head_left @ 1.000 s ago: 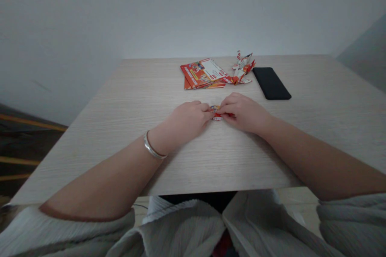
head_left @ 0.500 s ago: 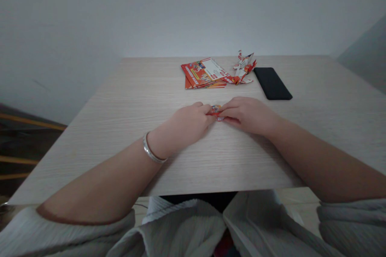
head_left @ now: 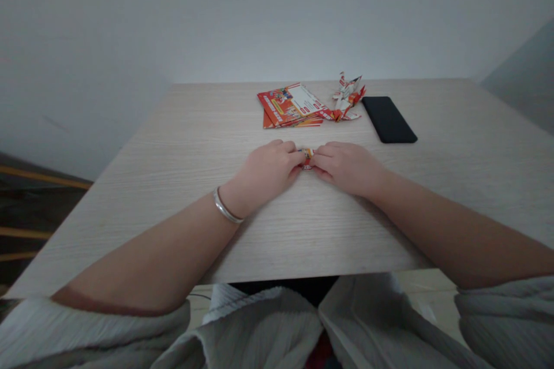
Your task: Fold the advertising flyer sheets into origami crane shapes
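Between my two hands, low over the middle of the table, is a small folded piece of printed paper (head_left: 308,153) in red, white and yellow. My left hand (head_left: 272,170), with a silver bangle at its wrist, pinches the paper's left side. From the right, my right hand (head_left: 346,167) grips the other side with its fingers pressed together. Fingers cover most of the paper, so its full shape is hidden.
Behind my hands lies a stack of orange-red printed leaflets (head_left: 292,105). Folded paper figures (head_left: 347,98) of the same print touch its right side. A black phone (head_left: 389,119) lies further right on the pale wooden table (head_left: 173,155), which meets a wall.
My left hand has shifted slightly up and its fingers have curled more over the paper. My right hand has moved a little left, and less of the paper shows.
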### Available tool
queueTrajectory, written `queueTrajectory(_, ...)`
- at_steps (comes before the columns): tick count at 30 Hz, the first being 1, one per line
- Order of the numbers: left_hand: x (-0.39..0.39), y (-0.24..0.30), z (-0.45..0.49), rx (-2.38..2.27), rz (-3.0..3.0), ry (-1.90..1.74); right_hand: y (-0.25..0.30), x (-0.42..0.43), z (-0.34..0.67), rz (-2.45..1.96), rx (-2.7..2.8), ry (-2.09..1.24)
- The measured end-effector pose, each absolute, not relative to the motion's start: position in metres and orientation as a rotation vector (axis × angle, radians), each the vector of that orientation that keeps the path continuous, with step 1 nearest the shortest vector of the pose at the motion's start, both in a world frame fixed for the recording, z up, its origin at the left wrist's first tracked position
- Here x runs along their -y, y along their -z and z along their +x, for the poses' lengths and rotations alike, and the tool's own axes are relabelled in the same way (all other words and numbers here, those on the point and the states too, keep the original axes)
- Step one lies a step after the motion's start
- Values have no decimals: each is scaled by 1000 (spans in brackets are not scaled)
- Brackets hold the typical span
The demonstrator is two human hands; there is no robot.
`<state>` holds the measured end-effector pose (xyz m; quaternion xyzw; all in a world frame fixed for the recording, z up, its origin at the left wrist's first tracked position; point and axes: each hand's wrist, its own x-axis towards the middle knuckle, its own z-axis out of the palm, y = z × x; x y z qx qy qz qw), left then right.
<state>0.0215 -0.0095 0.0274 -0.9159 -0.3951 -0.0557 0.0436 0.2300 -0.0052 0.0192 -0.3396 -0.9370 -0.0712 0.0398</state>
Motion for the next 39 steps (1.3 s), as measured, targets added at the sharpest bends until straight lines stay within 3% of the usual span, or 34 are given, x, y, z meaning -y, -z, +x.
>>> queueTrajectory(17,-3,-19,23,1450,-2982,507,-6,-7,229,-1145,2478,-289)
queueTrajectory(39,0,-23,29,1609,-2882,351,-8,-12,227,-1400,2198,-714)
